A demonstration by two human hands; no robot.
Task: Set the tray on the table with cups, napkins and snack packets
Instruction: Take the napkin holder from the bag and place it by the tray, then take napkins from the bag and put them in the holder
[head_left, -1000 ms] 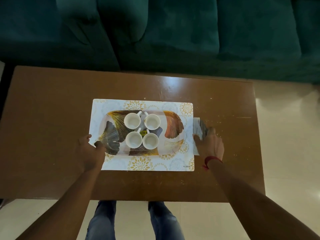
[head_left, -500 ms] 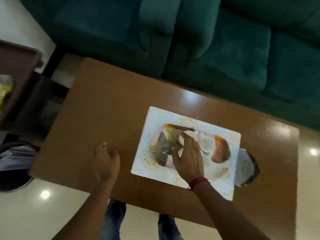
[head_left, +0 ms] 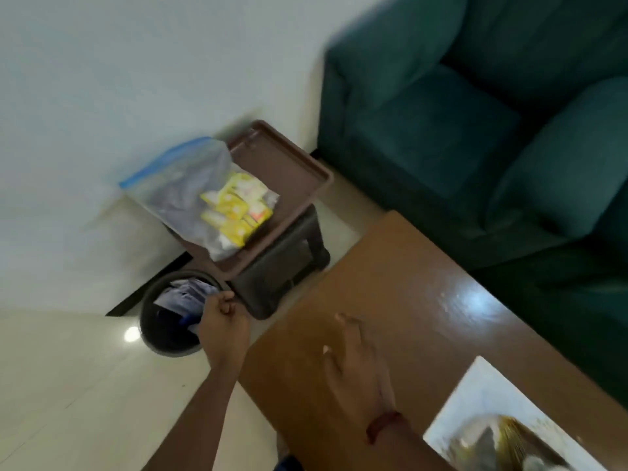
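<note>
A clear zip bag (head_left: 190,192) with yellow snack packets (head_left: 238,209) lies on a small brown side stool (head_left: 292,171) by the wall, at the left of the brown table (head_left: 418,317). My left hand (head_left: 222,326) hangs past the table's left edge, over a dark bin, fingers loosely curled and holding nothing. Above the table my right hand (head_left: 356,365) is spread flat with fingers apart, a red band on its wrist. At the bottom right only a corner shows of the patterned tray (head_left: 509,443) on its white placemat (head_left: 475,396). Cups and napkins are out of frame.
A dark round bin (head_left: 153,321) with paper inside stands on the pale floor beside the stool. A dark green sofa (head_left: 475,130) runs behind the table. A white wall fills the upper left.
The view has swung left, from the tray to the stool and bin. My right hand has come off the tray and moved left. My left hand has left the tabletop and now hangs over the bin.
</note>
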